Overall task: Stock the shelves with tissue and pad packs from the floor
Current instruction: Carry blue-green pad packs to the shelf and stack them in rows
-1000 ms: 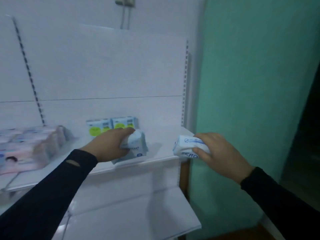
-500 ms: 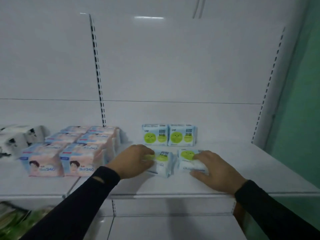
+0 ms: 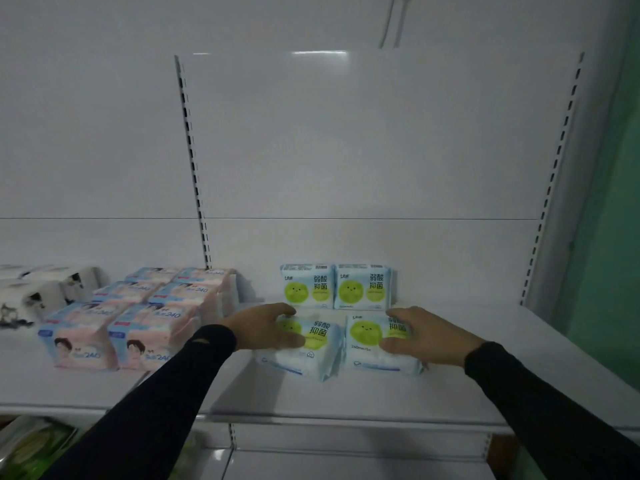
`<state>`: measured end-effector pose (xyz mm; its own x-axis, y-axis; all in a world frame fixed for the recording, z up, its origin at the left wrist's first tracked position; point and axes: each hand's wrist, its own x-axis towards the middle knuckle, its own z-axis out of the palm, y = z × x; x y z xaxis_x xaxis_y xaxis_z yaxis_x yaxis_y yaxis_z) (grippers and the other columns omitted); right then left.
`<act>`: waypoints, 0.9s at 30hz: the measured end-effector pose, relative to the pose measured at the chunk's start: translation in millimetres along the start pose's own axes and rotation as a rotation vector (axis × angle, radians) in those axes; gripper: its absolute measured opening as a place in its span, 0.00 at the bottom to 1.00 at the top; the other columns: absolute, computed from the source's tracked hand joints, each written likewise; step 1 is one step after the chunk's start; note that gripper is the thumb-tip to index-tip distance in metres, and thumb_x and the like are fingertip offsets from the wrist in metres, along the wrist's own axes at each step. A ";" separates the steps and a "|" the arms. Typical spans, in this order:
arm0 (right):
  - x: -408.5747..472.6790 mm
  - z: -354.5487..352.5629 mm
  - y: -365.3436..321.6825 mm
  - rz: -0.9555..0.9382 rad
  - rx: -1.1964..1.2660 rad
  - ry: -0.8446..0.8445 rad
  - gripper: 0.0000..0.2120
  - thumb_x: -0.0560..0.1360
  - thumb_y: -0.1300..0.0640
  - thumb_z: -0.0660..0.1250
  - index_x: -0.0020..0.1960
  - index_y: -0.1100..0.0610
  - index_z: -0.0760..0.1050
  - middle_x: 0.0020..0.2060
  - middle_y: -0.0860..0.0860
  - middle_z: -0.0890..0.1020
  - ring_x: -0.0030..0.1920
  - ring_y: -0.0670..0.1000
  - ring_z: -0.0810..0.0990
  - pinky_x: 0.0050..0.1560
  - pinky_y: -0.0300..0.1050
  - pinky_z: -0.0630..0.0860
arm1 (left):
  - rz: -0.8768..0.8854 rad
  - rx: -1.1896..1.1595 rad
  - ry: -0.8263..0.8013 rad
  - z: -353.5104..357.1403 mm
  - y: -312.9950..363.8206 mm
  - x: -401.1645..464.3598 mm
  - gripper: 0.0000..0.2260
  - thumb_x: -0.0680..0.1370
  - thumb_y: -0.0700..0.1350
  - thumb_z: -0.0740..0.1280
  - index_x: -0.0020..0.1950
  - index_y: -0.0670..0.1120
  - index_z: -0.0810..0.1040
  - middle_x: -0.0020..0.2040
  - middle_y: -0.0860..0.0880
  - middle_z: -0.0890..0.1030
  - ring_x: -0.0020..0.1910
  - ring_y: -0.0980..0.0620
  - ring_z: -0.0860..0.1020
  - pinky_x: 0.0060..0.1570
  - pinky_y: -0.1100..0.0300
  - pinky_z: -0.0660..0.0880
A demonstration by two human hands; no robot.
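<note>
Two light-blue pad packs with green round faces stand on the white shelf [image 3: 363,396]. My left hand [image 3: 263,327] grips the left front pack [image 3: 311,348], thumb over its top and fingers at its left side. My right hand [image 3: 426,332] grips the right front pack [image 3: 370,344] at its right end. Behind them, two more of the same packs [image 3: 306,287] [image 3: 362,287] stand upright against the back panel.
Several pink-and-blue packs [image 3: 145,327] marked 240 fill the shelf to the left. White tissue packs [image 3: 38,292] with black drawings lie at the far left. A green wall [image 3: 609,237] bounds the right side. A lower shelf [image 3: 346,465] shows below.
The view has moved closer to the shelf. Both hands have stood their packs upright in front of the back row and still hold them.
</note>
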<state>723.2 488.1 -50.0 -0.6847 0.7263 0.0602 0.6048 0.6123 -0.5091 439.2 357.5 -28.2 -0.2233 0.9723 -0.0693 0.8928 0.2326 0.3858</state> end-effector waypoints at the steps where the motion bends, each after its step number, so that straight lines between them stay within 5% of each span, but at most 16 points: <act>1: -0.4 -2.1 -3.3 -0.017 -0.013 0.010 0.36 0.64 0.30 0.69 0.67 0.46 0.70 0.63 0.47 0.74 0.58 0.44 0.76 0.62 0.45 0.73 | 0.002 -0.031 0.018 0.7 0.3 0.1 0.33 0.71 0.61 0.71 0.72 0.54 0.66 0.68 0.51 0.71 0.62 0.52 0.72 0.64 0.61 0.66; 4: 2.1 -6.3 -8.1 -0.057 -0.063 0.089 0.35 0.70 0.40 0.71 0.73 0.49 0.63 0.62 0.49 0.68 0.62 0.46 0.71 0.63 0.40 0.67 | 0.044 -0.130 0.126 2.3 2.5 1.2 0.30 0.68 0.57 0.75 0.67 0.55 0.70 0.61 0.52 0.74 0.54 0.54 0.74 0.56 0.64 0.70; 8: 6.2 -5.3 -11.4 -0.144 -0.081 0.286 0.37 0.71 0.47 0.73 0.74 0.50 0.60 0.61 0.46 0.64 0.60 0.45 0.70 0.60 0.35 0.67 | 0.149 -0.249 0.476 1.6 3.4 4.7 0.25 0.66 0.48 0.78 0.57 0.54 0.69 0.52 0.53 0.71 0.46 0.56 0.73 0.39 0.73 0.69; 13: 10.8 6.8 -10.6 -0.213 -0.135 0.412 0.34 0.71 0.47 0.73 0.73 0.51 0.64 0.59 0.46 0.63 0.61 0.46 0.68 0.62 0.39 0.69 | 0.213 -0.142 0.478 16.6 -1.4 7.9 0.23 0.72 0.45 0.72 0.63 0.54 0.67 0.53 0.52 0.67 0.46 0.50 0.74 0.51 0.54 0.76; 18: 18.0 17.1 -15.4 -0.247 -0.318 0.501 0.31 0.73 0.48 0.71 0.72 0.51 0.66 0.65 0.51 0.66 0.66 0.50 0.67 0.59 0.42 0.71 | 0.207 -0.150 0.542 21.4 -6.5 16.1 0.23 0.74 0.44 0.70 0.66 0.52 0.67 0.56 0.50 0.67 0.44 0.50 0.74 0.49 0.61 0.72; 23: 38.6 26.5 -15.4 -0.280 -0.458 0.589 0.32 0.59 0.52 0.82 0.60 0.57 0.76 0.53 0.56 0.77 0.49 0.55 0.81 0.43 0.46 0.80 | 0.183 -0.144 0.574 22.0 -12.7 30.7 0.22 0.75 0.41 0.68 0.67 0.50 0.67 0.56 0.50 0.66 0.43 0.51 0.71 0.45 0.66 0.65; 27: 60.1 29.2 -15.1 -0.289 -0.495 0.632 0.32 0.58 0.53 0.82 0.59 0.58 0.76 0.52 0.56 0.77 0.46 0.55 0.80 0.45 0.48 0.80 | 0.161 -0.128 0.583 22.4 -10.4 46.6 0.22 0.77 0.40 0.65 0.69 0.50 0.65 0.61 0.47 0.67 0.50 0.47 0.74 0.49 0.64 0.68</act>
<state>661.0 513.4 -63.7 -0.5727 0.4682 0.6729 0.6502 0.7594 0.0250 428.3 401.0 -56.1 -0.2990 0.8132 0.4992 0.8872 0.0443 0.4592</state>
